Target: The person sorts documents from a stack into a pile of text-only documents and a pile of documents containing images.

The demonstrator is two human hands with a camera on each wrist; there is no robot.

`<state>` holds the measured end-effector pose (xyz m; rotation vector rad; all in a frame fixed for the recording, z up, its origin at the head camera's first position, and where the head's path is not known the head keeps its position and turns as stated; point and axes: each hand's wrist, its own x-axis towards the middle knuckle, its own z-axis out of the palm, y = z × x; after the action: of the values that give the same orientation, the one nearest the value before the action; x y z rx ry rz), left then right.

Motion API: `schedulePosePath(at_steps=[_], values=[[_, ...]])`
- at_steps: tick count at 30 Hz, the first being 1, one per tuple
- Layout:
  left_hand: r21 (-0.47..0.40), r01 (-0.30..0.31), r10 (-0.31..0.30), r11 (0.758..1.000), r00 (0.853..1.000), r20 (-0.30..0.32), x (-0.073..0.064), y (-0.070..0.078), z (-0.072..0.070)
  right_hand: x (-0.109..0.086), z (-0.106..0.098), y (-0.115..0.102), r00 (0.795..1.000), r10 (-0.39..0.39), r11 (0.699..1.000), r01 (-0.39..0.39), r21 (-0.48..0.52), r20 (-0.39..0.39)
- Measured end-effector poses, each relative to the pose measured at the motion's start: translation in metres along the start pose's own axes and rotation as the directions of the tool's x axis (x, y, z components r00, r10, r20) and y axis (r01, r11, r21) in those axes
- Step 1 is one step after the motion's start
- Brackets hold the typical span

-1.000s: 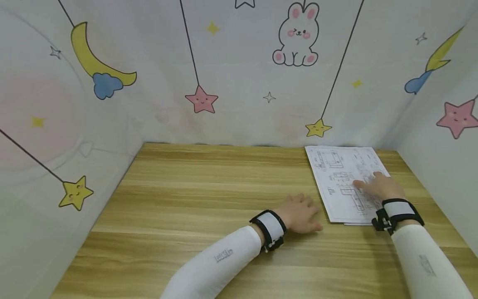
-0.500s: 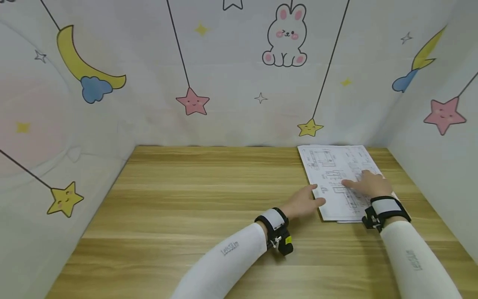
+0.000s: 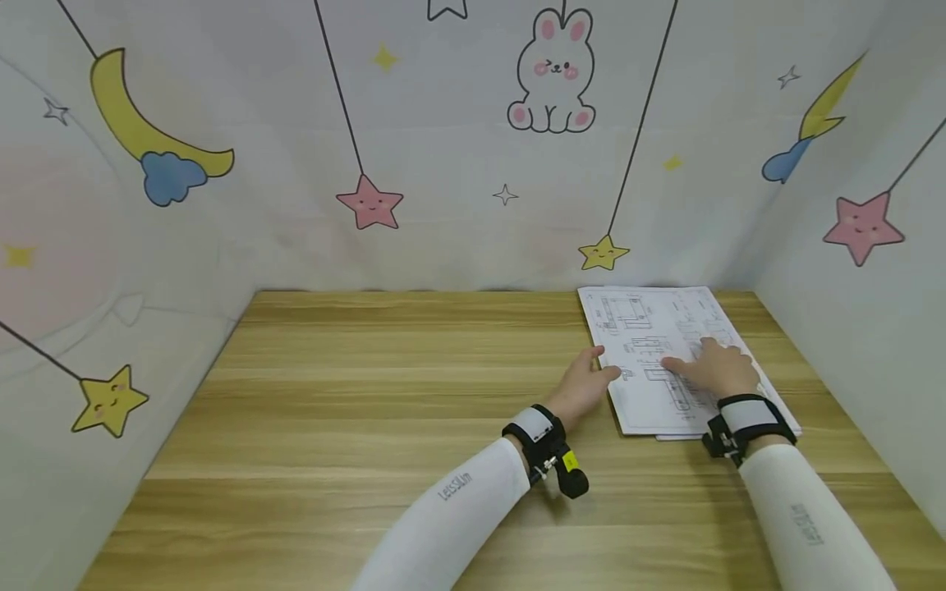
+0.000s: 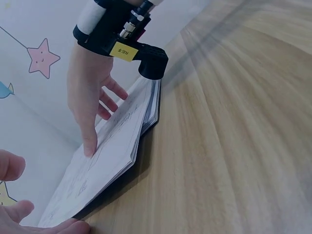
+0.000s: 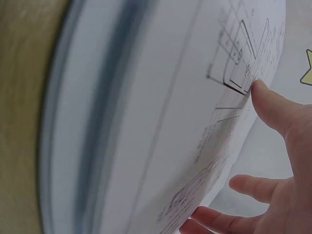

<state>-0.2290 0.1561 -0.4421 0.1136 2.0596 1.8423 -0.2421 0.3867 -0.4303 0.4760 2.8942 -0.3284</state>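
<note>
A stack of white paper sheets [image 3: 643,410] printed with technical line drawings lies at the back right of the wooden table. My right hand [image 3: 717,369] rests on its right half, thumb and fingers spread; the right wrist view shows the thumb [image 5: 268,105] touching the top sheet. At the stack's left edge is my left hand [image 3: 580,387], turned on its side, thumb and index finger apart. In the left wrist view, lower fingers [image 4: 73,227] of that hand meet the sheets' edge near the tabletop. Layered sheets [image 4: 152,105] show at the stack's near side.
Wood-grain tabletop [image 3: 384,386] spreads to the left and front of the stack. A pale curtain [image 3: 443,123] printed with stars, a moon and a rabbit closes off the back and both sides. Each wrist wears a strapped camera [image 3: 572,480].
My left hand has turned from palm-down on the table onto its side and reached the stack's left edge. The right hand stays on the sheets. The head view has shifted slightly.
</note>
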Motion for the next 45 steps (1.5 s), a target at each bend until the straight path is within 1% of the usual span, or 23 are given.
schedulePosePath(at_steps=[6,9,15,21,23,25,28,30,32,35,37,38,42,45], values=[[-0.072,0.011,-0.013,0.997,1.000,-0.028,0.002,-0.004,0.003,-0.003,0.006,-0.003,1.000,-0.017,1.000,0.017,0.002,0.002],[-0.090,0.018,-0.021,0.996,0.999,-0.038,0.002,-0.007,0.003,-0.004,0.009,-0.004,1.000,-0.022,1.000,0.022,0.012,-0.001],[-0.067,0.012,-0.015,0.998,0.999,-0.046,0.001,-0.009,0.004,-0.006,0.011,-0.006,1.000,-0.015,0.999,0.015,0.028,-0.016],[-0.048,0.030,-0.035,0.998,0.995,-0.097,0.001,-0.008,0.006,-0.007,0.014,-0.005,0.999,-0.019,0.999,0.020,0.028,-0.030],[-0.043,0.036,-0.040,0.998,0.995,-0.094,0.001,-0.008,0.007,-0.007,0.014,-0.004,0.999,-0.020,0.999,0.021,0.027,-0.033],[-0.050,0.034,-0.038,0.998,0.996,-0.076,0.002,-0.009,0.007,-0.008,0.014,-0.005,0.999,-0.019,0.999,0.020,0.027,-0.031],[-0.086,0.038,-0.041,0.996,0.999,-0.029,0.002,-0.009,0.009,-0.009,0.013,-0.007,0.999,-0.026,0.999,0.027,0.020,-0.025],[-0.103,0.056,-0.056,0.993,0.998,0.003,0.002,-0.010,0.009,-0.010,0.013,-0.009,0.999,-0.035,0.999,0.035,0.013,-0.024],[-0.123,0.072,-0.066,0.990,0.997,0.051,0.002,-0.011,0.010,-0.011,0.013,-0.010,0.999,-0.041,0.999,0.041,0.008,-0.029],[-0.135,0.074,-0.059,0.988,0.992,0.112,0.002,-0.013,0.011,-0.011,0.013,-0.011,0.998,-0.040,0.999,0.040,0.004,-0.039],[-0.137,0.062,-0.045,0.989,0.992,0.121,0.003,-0.014,0.011,-0.013,0.012,-0.011,0.998,-0.042,0.999,0.043,0.007,-0.040],[-0.130,0.053,-0.038,0.990,0.993,0.115,0.003,-0.015,0.012,-0.014,0.012,-0.011,0.998,-0.047,0.999,0.047,0.010,-0.040],[-0.101,0.041,-0.037,0.994,0.998,0.043,0.005,-0.018,0.012,-0.016,0.008,-0.010,0.998,-0.065,0.997,0.066,0.047,-0.026],[-0.089,0.035,-0.034,0.995,0.999,0.009,0.007,-0.020,0.011,-0.017,0.006,-0.006,0.997,-0.076,0.994,0.076,0.083,-0.009]])
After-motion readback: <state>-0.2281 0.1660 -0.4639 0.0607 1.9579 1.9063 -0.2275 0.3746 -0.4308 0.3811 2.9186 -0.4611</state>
